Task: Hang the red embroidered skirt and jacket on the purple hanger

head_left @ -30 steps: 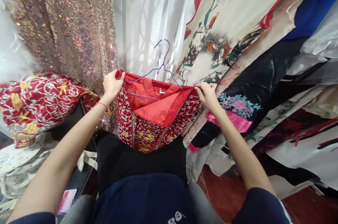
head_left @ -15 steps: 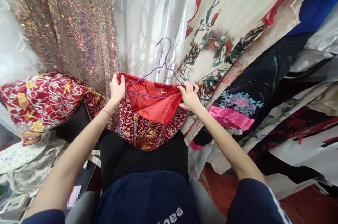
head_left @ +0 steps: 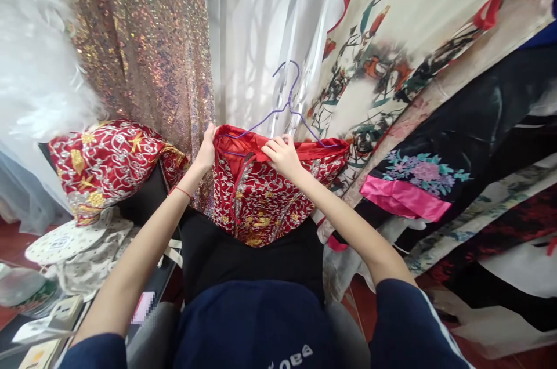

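Observation:
A red skirt (head_left: 270, 201) with silver and gold embroidery hangs over my black-clad lap, its red lining showing at the top left. Inside its waist sits a purple wire hanger (head_left: 288, 103), hook upward. My left hand (head_left: 207, 151) is closed on the left corner of the waistband, thumb up. Near the middle of the top edge, my right hand (head_left: 282, 154) pinches the waistband, fingers bent over it. The zipper opening runs down left of centre, between my hands. Beyond my right hand, the hanger's right end shows at the skirt's right corner.
A matching red embroidered garment (head_left: 117, 160) lies on a black surface to the left, above a white dotted cloth (head_left: 93, 247). Behind hang a sequined curtain (head_left: 143, 38) and white drapes (head_left: 248, 38). Several garments, including a cream floral dress (head_left: 391, 61), hang on the right.
My right hand has moved left from the right corner to mid-waistband. The front panel, folded open before, now covers most of the lining. The view has shifted slightly left.

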Available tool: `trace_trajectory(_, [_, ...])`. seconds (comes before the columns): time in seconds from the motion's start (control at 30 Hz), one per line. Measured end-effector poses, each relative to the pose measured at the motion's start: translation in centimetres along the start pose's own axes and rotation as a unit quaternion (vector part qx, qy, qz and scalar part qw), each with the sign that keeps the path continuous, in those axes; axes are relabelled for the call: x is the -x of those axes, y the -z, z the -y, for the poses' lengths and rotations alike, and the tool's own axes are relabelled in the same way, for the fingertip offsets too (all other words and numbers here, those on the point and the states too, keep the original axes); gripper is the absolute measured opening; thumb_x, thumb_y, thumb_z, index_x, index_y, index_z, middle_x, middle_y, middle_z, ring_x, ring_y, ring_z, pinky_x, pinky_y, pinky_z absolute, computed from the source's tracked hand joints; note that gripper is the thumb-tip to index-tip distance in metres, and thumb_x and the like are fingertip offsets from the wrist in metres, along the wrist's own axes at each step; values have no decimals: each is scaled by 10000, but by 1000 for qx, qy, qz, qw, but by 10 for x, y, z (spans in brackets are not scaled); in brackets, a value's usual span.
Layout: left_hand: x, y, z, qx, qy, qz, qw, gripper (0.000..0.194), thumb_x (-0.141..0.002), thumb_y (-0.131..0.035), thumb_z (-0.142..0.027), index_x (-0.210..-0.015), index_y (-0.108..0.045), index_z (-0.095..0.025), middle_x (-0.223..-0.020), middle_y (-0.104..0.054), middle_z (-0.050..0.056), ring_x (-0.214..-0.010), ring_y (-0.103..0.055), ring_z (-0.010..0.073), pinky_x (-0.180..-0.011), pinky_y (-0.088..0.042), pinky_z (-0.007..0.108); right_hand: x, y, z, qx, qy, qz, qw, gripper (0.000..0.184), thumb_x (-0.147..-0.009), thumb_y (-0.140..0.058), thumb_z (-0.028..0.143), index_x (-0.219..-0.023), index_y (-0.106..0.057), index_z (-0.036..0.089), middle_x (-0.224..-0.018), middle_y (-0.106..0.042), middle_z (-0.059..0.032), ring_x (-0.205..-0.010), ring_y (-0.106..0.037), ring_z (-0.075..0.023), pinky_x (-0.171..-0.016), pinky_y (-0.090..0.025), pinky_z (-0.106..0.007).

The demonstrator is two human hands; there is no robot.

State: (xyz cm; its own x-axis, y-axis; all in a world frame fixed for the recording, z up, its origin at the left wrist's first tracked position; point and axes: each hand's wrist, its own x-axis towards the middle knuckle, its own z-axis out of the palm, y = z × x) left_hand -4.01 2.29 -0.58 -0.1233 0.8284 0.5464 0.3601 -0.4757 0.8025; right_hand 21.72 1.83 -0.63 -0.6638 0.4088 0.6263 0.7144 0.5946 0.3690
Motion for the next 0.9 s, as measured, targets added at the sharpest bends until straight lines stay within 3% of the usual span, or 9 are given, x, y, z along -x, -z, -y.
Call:
trace_trajectory(0.07, [2, 8, 2, 84, -4, 15, 996, 689, -986, -164, -558, -1215, -666, -146, -1238, -719, 132, -1237, -638, 286, -1065, -514, 448, -15, -2, 1, -7, 0, 12, 1000, 305, -1028, -378, 172, -1086, -677, 181, -1027, -724, -119, -976, -547, -256, -910, -307, -410])
trace_trajectory(0.13, [3, 19, 3, 119, -30, 48, 991, 593, -927, -366, -495, -1325, -629, -142, -1351, -679, 126, -1307, -598, 288, -1120, -480, 445, -25, -3, -1, -10, 2, 19, 1000, 306, -1028, -375, 160, -1121, -666, 157, -1014, -719, -127, -949, -539, -254, -867, -315, -386])
trace_trajectory(0.23, [5, 34, -1, 80, -87, 136, 984, 653, -822, -590, -384, -1442, -557, -183, -1488, -587, 114, -1386, -535, 277, -1175, -426, 416, -29, -2, -5, -11, 10, 30, 999, 287, -1031, -396, 178, -1153, -653, 140, -1018, -712, -131, -933, -534, -255, -819, -314, -367])
trace_trajectory(0.33, [7, 39, -7, 15, -131, 183, 974, 500, -822, -613, -327, -1296, -656, -175, -1385, -652, 127, -1290, -599, 262, -1129, -453, 402, -29, 1, -7, -10, 22, 38, 999, 285, -1038, -391, 185, -1133, -657, 144, -1015, -704, -130, -925, -539, -253, -800, -311, -360])
trace_trajectory(0.47, [9, 27, -13, -41, -152, 123, 980, 287, -825, -641, -320, -1060, -689, -162, -1079, -726, 90, -975, -668, 213, -950, -511, 359, -33, 3, -8, -11, 35, 48, 998, 297, -1041, -375, 166, -1083, -668, 156, -986, -701, -119, -896, -555, -244, -790, -322, -355])
trace_trajectory(0.67, [2, 7, -20, -184, -170, 84, 964, 186, -802, -750, -391, -864, -700, -223, -931, -681, 39, -864, -622, 207, -834, -464, 330, -49, 2, -13, -15, 51, 65, 996, 356, -1084, -344, 322, -1099, -660, 160, -936, -697, -107, -822, -575, -224, -719, -343, -337])
trace_trajectory(0.8, [-9, 4, -24, -241, -176, 109, 948, 274, -789, -772, -432, -948, -677, -230, -955, -698, 27, -836, -620, 201, -748, -415, 297, -61, -5, -12, -10, 63, 73, 995, 546, -1095, -203, 455, -1003, -650, 154, -836, -684, -100, -712, -560, -206, -657, -332, -343])
trace_trajectory(0.9, [-15, -3, -29, -260, -180, 125, 940, 270, -805, -722, -341, -1031, -638, -218, -956, -705, 26, -831, -625, 200, -710, -386, 284, -73, -9, -9, -39, 86, 45, 995, 609, -1094, -115, 455, -980, -630, 152, -816, -666, -104, -706, -556, -198, -672, -356, -348])
